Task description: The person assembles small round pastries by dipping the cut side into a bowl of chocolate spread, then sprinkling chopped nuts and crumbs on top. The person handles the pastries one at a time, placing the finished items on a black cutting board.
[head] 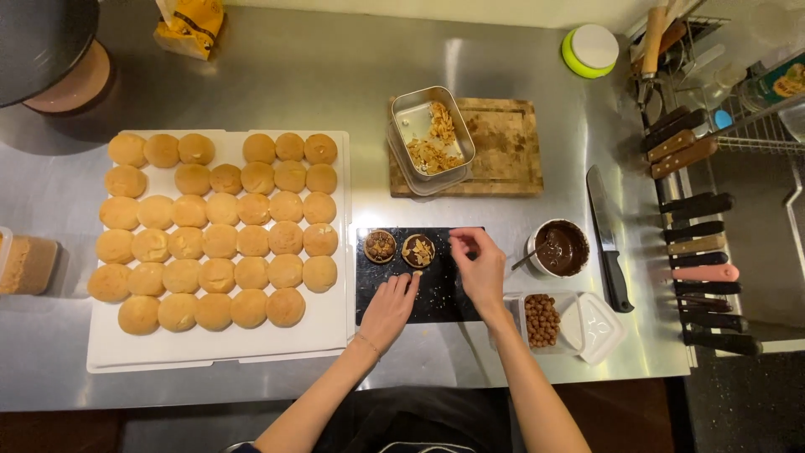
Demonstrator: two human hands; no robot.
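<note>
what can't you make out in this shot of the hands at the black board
Head view only:
- Right hand: fingertips pinched; anything held is too small to tell.
- Left hand: covers part of the black board.
- Chocolate bowl: utensil's end sunk in chocolate.
- Tub at left edge: cut off by frame.

My left hand (390, 304) rests on the black slate (444, 294); my right hand (480, 267) pinches above it beside two topped tartlets (399, 248).
</note>
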